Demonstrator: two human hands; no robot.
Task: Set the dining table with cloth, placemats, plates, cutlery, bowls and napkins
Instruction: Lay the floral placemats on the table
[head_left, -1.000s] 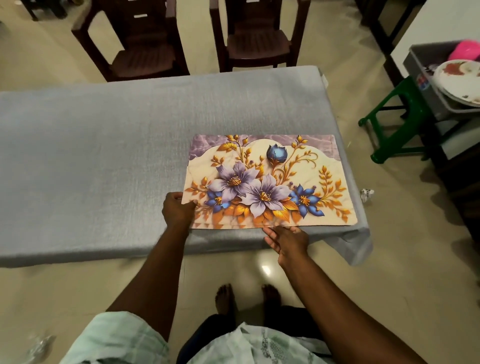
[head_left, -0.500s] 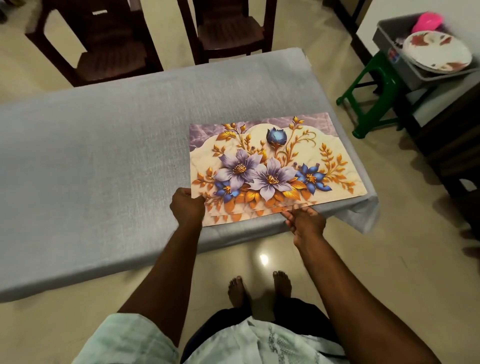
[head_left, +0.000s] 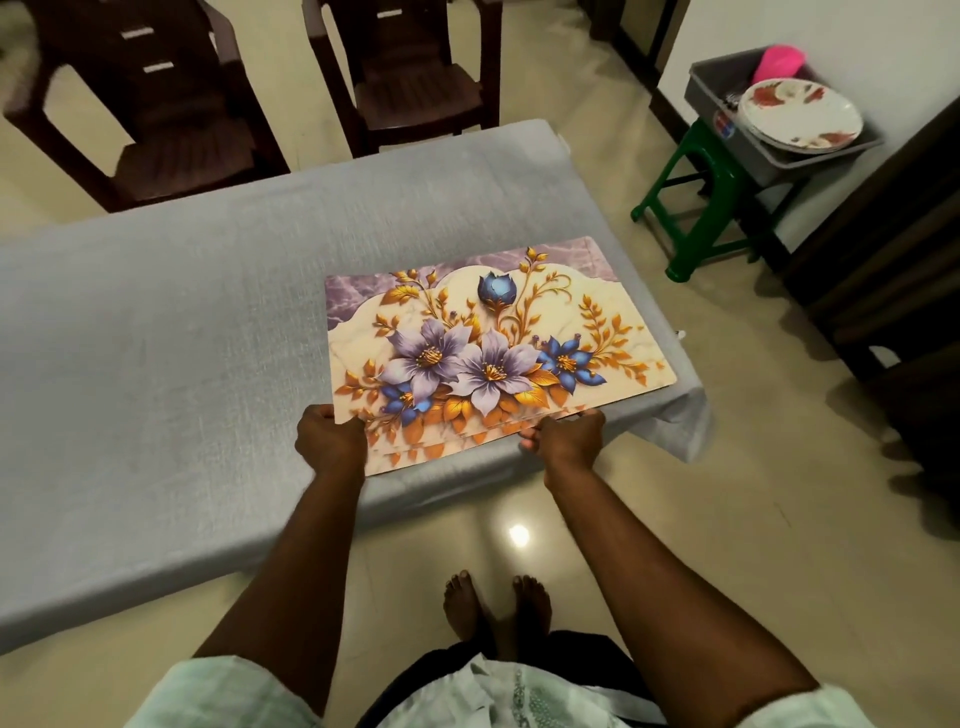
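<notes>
I see the left hand gripping the near-left corner of the stacked floral placemats, while the right hand pinches their near edge. The stack lies on the grey tablecloth at the table's right end, its near edges fanned apart.

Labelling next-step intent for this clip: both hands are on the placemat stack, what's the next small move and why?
Probably lift the top placemat off the stack. The left hand grips its near left corner, already raised, and the right hand pinches the fanned near edges where lower mats show. The grey cloth is spread and bare to the left, so a mat likely goes there.
</notes>
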